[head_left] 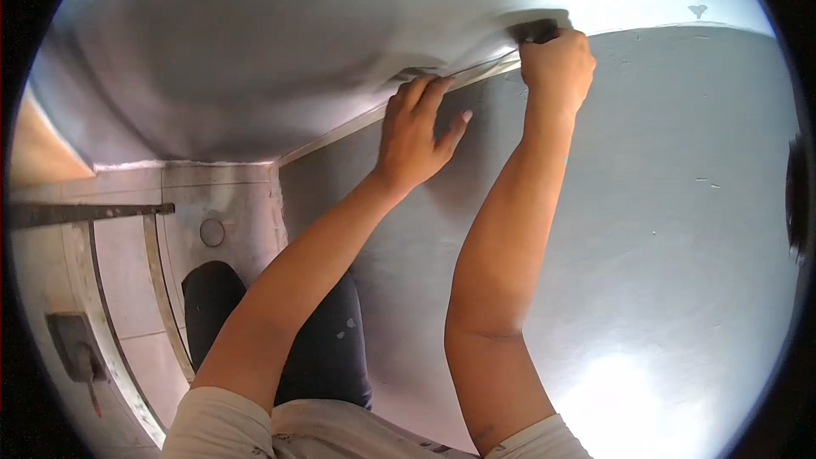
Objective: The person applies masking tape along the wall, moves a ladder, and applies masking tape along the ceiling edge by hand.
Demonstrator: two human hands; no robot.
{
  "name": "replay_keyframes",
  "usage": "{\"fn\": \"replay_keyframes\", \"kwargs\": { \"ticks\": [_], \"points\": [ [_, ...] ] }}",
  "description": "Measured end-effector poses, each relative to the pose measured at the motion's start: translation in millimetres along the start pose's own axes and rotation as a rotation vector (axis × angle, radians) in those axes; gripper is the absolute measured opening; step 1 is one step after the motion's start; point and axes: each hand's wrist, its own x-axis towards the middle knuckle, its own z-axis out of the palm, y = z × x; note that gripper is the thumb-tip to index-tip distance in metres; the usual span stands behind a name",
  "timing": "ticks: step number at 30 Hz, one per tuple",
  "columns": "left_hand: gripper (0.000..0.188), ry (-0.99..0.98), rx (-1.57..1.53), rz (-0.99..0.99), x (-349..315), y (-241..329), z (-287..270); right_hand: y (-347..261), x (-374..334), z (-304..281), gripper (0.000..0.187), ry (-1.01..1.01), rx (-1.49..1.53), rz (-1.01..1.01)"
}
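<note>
My right hand [557, 72] is closed in a fist against the seam between the pale, glossy wall [255, 51] and the flat grey panel [654, 187]. Its fingertips are turned away, and a dark patch beside them may be shadow or a small object. A narrow pale strip [486, 70] follows the seam and ends at this fist; whether the fingers pinch it is hidden. To the left, my left hand [416, 132] is spread, fingertips resting by the strip, thumb apart over the grey panel. Nothing shows in its grip.
Lower left, a ladder-like frame [123, 357] with long rails stands over pale tiles, below a dark bar [93, 214]. A dark, square-bladed tool [81, 348] lies beside it. A round cover [212, 232] sits in the tiles near my dark-trousered knee [212, 297].
</note>
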Motion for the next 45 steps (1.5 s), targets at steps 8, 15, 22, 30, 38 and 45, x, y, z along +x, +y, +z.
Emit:
{"fn": "replay_keyframes", "kwargs": {
  "ticks": [8, 15, 22, 30, 38, 45],
  "points": [
    [0.055, -0.006, 0.076, -0.032, -10.9, 18.5, 24.8, 4.0, -0.2, -1.2, 0.022, -0.104, -0.149, -0.057],
    [0.060, -0.055, 0.084, -0.051, -13.5, 30.8, 26.1, 16.8, 1.6, 3.1, 0.021, -0.089, -0.193, -0.185],
    [0.060, -0.140, 0.110, -0.129, -9.5, 32.5, 24.8, 29.0, 0.1, 7.6, 0.021, -0.052, -0.110, -0.287],
    [0.064, -0.102, 0.152, -0.154, -14.5, 38.2, 35.0, 23.6, -15.7, 15.3, 0.015, -0.015, -0.231, -0.261],
    [0.069, -0.071, 0.201, -0.159, -10.9, 41.6, 42.5, 26.8, -19.3, 32.9, 0.016, 0.196, -0.400, -0.348],
    [0.080, -0.179, 0.186, -0.228, -4.8, 51.1, 40.2, 28.8, -12.0, 27.0, 0.019, 0.119, -0.411, -0.312]
  ]
}}
